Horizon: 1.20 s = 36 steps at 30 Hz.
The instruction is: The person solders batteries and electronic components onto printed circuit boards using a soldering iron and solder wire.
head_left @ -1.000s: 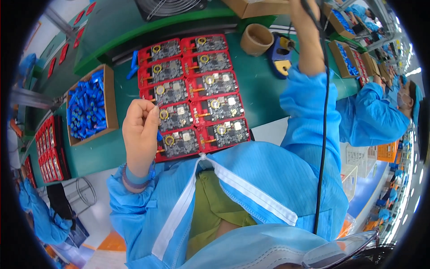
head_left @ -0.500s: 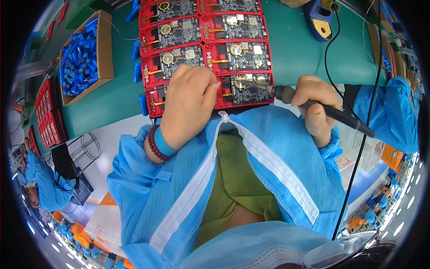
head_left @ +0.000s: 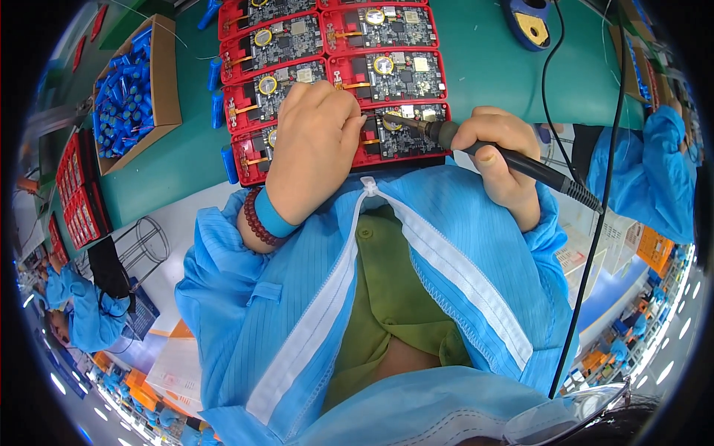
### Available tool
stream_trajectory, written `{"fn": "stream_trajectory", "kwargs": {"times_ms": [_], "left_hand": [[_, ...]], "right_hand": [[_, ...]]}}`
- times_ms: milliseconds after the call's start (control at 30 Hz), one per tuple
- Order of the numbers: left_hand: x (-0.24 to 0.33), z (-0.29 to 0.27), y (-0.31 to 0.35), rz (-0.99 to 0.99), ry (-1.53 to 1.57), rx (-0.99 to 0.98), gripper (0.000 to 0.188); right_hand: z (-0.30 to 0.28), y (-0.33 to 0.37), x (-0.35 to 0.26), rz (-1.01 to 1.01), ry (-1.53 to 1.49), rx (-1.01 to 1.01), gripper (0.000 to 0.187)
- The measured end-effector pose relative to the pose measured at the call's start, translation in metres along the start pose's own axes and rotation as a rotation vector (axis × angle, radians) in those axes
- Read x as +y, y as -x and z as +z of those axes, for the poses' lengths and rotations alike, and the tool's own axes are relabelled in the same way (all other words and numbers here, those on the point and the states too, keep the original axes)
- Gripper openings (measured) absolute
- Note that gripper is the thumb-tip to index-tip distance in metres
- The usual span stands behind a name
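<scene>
My right hand point(head_left: 497, 160) grips a soldering iron point(head_left: 532, 167) by its dark handle. The iron's metal tip reaches left over the round yellow-rimmed part point(head_left: 392, 123) on the nearest right circuit board point(head_left: 409, 141); whether it touches cannot be made out. My left hand point(head_left: 312, 137) is closed, thumb and fingers pressed together, above the nearest boards beside the iron's tip. Anything pinched there is too hidden to name. Red housings point(head_left: 445, 70) hold the boards in two columns. A wristband and red beads circle my left wrist.
Blue cylindrical cells fill a cardboard box point(head_left: 167, 82) at left, and several more point(head_left: 229, 163) lie along the housings. A blue soldering stand with a yellow sponge point(head_left: 534, 31) sits far right. A black cable point(head_left: 601, 245) hangs down the right side. Other people in blue work nearby.
The boards and bench appear slightly higher and further left in view. My right hand and the iron have shifted a little left; the tip stays near the same round part. My left hand remains closed.
</scene>
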<state>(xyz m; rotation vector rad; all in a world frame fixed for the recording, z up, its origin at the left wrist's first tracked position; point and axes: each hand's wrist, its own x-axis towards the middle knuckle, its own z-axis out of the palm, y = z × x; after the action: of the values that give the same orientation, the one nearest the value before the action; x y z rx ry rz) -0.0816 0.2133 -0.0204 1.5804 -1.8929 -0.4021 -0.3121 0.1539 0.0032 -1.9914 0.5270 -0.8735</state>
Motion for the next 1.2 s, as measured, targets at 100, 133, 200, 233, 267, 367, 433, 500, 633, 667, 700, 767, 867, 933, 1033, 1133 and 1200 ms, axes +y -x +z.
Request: {"fn": "stream_trajectory", "kwargs": {"times_ms": [100,133,200,233,267,367,433,500,633,667,700,767,867,933,1033,1133,1200], "left_hand": [[-0.0006,0.0011,-0.0013,0.007,-0.008,0.001,0.010],[-0.0005,0.0013,-0.0014,0.011,-0.012,0.005,0.010],[-0.0003,0.0019,-0.0011,0.009,-0.020,0.007,0.010],[-0.0002,0.0023,-0.0010,0.008,-0.027,0.007,0.010],[-0.0001,0.0026,-0.0011,0.009,-0.027,0.007,0.010],[0.0005,0.0026,-0.0005,0.004,-0.034,0.010,0.010],[-0.0001,0.0023,-0.0011,0.013,-0.045,0.005,0.009],[0.0000,0.0031,-0.0008,0.012,-0.037,0.011,0.009],[-0.0008,0.0035,-0.0005,0.024,-0.041,0.026,0.009],[-0.0007,0.0037,-0.0007,0.026,-0.040,0.025,0.009],[-0.0002,0.0035,-0.0006,0.025,-0.039,0.027,0.009],[0.0000,0.0034,-0.0008,0.024,-0.038,0.029,0.008],[-0.0012,0.0042,-0.0004,0.033,-0.020,0.038,0.008],[-0.0008,0.0042,0.0005,0.026,-0.025,0.033,0.008],[-0.0007,0.0047,0.0016,0.019,-0.029,0.032,0.008],[-0.0021,0.0064,0.0026,0.028,-0.050,0.037,0.008],[-0.0021,0.0067,0.0022,0.031,-0.052,0.036,0.009]], "right_hand": [[0.0009,-0.0001,0.0004,0.000,-0.013,0.008,0.023],[0.0010,-0.0001,0.0006,0.000,-0.014,0.007,0.023],[0.0012,0.0004,0.0010,0.000,-0.009,-0.003,0.023],[0.0016,0.0005,0.0013,0.000,-0.009,-0.002,0.023],[0.0021,0.0005,0.0017,-0.009,-0.004,-0.001,0.023],[0.0013,0.0007,0.0015,-0.013,0.002,-0.006,0.024],[-0.0005,0.0016,0.0007,-0.007,0.007,-0.011,0.024],[-0.0021,0.0042,-0.0012,-0.008,-0.015,0.024,0.024],[-0.0009,0.0036,-0.0005,0.015,-0.031,0.053,0.023],[0.0001,0.0032,0.0001,0.024,-0.031,0.059,0.023],[0.0006,0.0030,0.0003,0.033,-0.032,0.064,0.023],[0.0004,0.0027,0.0002,0.040,-0.035,0.058,0.023],[0.0003,0.0029,0.0001,0.053,-0.039,0.048,0.022],[0.0009,0.0029,0.0004,0.060,-0.042,0.044,0.022],[0.0021,0.0027,0.0009,0.056,-0.030,0.050,0.022],[0.0032,0.0032,0.0021,0.060,-0.042,0.047,0.022],[0.0033,0.0020,0.0038,0.054,-0.031,0.034,0.021]]}}
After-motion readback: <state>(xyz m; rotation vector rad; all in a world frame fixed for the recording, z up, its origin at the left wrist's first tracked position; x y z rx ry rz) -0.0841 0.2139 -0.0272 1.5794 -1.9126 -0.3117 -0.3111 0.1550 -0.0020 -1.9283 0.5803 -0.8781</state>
